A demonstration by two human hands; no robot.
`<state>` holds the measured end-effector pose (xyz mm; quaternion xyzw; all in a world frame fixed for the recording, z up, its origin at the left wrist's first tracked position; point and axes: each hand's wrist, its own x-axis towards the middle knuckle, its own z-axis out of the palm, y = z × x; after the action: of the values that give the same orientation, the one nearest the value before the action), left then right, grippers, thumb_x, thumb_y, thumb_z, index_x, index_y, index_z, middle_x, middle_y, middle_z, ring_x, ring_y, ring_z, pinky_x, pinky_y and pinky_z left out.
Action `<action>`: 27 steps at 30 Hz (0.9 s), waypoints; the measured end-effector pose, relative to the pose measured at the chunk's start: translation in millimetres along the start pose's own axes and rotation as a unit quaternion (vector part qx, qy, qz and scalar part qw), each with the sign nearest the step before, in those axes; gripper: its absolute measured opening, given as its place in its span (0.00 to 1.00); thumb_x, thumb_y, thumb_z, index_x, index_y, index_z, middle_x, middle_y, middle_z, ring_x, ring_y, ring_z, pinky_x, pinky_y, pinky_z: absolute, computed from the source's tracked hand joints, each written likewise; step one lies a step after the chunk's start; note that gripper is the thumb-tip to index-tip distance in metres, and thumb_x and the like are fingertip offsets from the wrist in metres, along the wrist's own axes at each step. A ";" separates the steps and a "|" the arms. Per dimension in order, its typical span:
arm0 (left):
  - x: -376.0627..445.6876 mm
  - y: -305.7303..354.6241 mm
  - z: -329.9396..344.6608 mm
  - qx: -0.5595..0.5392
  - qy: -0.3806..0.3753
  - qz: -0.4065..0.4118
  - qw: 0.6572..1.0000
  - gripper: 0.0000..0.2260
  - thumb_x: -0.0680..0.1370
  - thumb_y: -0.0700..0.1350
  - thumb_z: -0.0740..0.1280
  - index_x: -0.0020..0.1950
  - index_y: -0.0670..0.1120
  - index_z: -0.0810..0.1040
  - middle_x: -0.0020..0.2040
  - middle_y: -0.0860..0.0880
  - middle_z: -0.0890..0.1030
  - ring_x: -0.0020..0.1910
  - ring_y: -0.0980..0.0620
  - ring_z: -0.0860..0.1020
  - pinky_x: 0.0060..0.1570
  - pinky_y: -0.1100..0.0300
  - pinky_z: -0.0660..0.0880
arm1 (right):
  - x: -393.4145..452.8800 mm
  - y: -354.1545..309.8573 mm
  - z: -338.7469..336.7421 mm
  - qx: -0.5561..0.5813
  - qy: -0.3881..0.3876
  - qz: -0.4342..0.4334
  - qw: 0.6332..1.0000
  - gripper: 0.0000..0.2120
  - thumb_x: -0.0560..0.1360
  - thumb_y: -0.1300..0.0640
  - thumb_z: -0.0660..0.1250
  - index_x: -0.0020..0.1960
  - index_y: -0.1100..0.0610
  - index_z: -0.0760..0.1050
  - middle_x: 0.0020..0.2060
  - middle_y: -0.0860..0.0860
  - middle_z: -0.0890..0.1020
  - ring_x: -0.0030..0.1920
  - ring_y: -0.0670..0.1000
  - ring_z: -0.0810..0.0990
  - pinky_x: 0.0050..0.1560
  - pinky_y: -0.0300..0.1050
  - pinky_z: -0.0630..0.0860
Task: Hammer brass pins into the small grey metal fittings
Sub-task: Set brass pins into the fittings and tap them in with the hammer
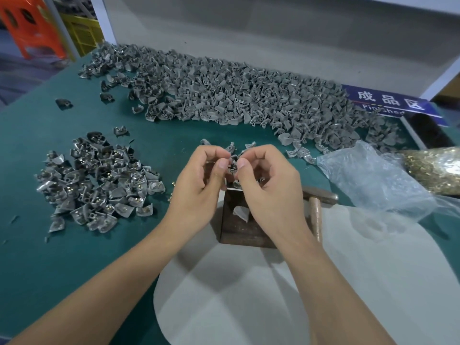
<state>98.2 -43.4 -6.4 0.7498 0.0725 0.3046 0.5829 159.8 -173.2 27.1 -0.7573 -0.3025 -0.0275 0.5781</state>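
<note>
Both hands pinch one small grey metal fitting [233,162] above dark steel block [242,227]: left hand [199,188], right hand [268,192] | pinned pile [99,185] left of fingers, small | unpinned heap [236,95] beyond, large | wooden-handled hammer [317,207] idle right | mostly undone

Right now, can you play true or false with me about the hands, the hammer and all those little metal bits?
1. Both hands pinch one small grey fitting together. True: the left hand and right hand meet on it above the dark block.
2. The right hand is swinging the hammer. False: the hammer lies on the table, right of the block, untouched.
3. The biggest heap of grey fittings lies along the far side of the green table. True.
4. The bag of brass pins sits on the left. False: it is on the right.
</note>
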 end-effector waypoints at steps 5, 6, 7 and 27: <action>3.8 7.0 -27.0 0.181 -0.128 0.104 0.970 0.07 0.84 0.51 0.62 0.57 0.52 0.78 0.48 0.59 0.79 0.47 0.54 0.79 0.46 0.58 0.76 | 2.9 2.2 -2.4 0.056 0.053 0.054 0.996 0.04 0.81 0.58 0.68 0.48 0.51 0.78 0.38 0.51 0.83 0.39 0.52 0.82 0.41 0.49 0.79; 3.5 7.4 -32.2 0.200 -0.168 0.110 0.959 0.08 0.82 0.52 0.64 0.58 0.53 0.79 0.49 0.60 0.79 0.49 0.54 0.79 0.47 0.56 0.77 | 4.6 3.2 -4.7 0.081 0.069 0.075 0.992 0.04 0.81 0.58 0.68 0.48 0.53 0.78 0.38 0.52 0.84 0.37 0.52 0.82 0.38 0.48 0.78; 3.1 7.7 -36.3 0.215 -0.208 0.112 0.948 0.09 0.80 0.54 0.67 0.58 0.54 0.80 0.50 0.60 0.78 0.51 0.54 0.78 0.49 0.54 0.76 | 6.3 4.3 -6.9 0.109 0.083 0.099 0.986 0.04 0.82 0.59 0.68 0.48 0.54 0.78 0.37 0.52 0.84 0.34 0.51 0.80 0.36 0.44 0.77; 9.7 -6.0 -16.6 -0.096 -0.056 -0.060 0.992 0.11 0.79 0.47 0.69 0.61 0.54 0.83 0.44 0.53 0.86 0.41 0.57 0.82 0.47 0.64 0.79 | 5.7 6.0 -7.1 0.060 -0.010 0.017 0.998 0.05 0.80 0.59 0.71 0.49 0.50 0.82 0.42 0.43 0.83 0.44 0.49 0.81 0.46 0.50 0.80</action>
<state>98.5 -23.3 -6.1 0.7006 0.0548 0.2317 0.6726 169.6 -178.0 26.5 -0.7266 -0.2964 0.0085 0.6198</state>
